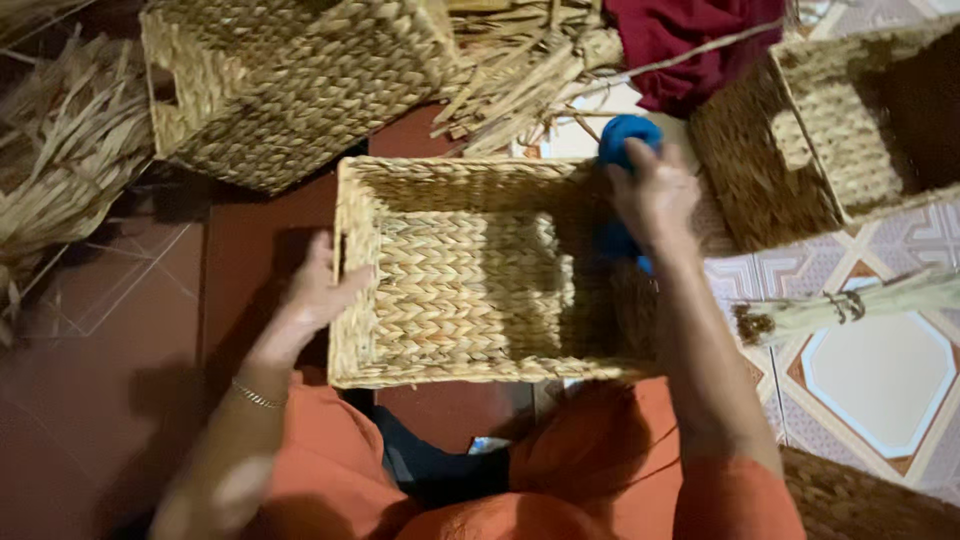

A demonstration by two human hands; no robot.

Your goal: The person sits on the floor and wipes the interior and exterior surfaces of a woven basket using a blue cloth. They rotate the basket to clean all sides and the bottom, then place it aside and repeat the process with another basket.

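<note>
While the dim reddish tiled floor (120, 300) fills the left half of the view and gives way to patterned pale tiles (880, 380) at the right, much of both is covered. At the centre stands a rectangular open-topped basket of woven straw (470, 275), its near rim just above the person's orange-clad knees; its right inner wall lies in deep shadow and is hard to read. A second woven straw basket (300, 85), tipped on its side, lies at the upper left and is cut off by the top edge. A third woven basket (830, 135) sits at the upper right, its interior dark, cut by the right edge, and a corner of more weaving shows at the bottom right. Loose dry straw bundles (60, 150) crowd the left edge, more stalks (520, 70) lie behind the central basket beside a dark red cloth (690, 45). A small tied straw bundle (850, 300) rests on the pale tiles to the right, with bare tile below it.

The left hand (315, 290) grips the basket's left wall, thumb over the rim. The right hand (655, 195) is clenched on a bright blue pad-like thing (628, 140) at the far right corner of the basket; its shape is mostly hidden by the fingers.
</note>
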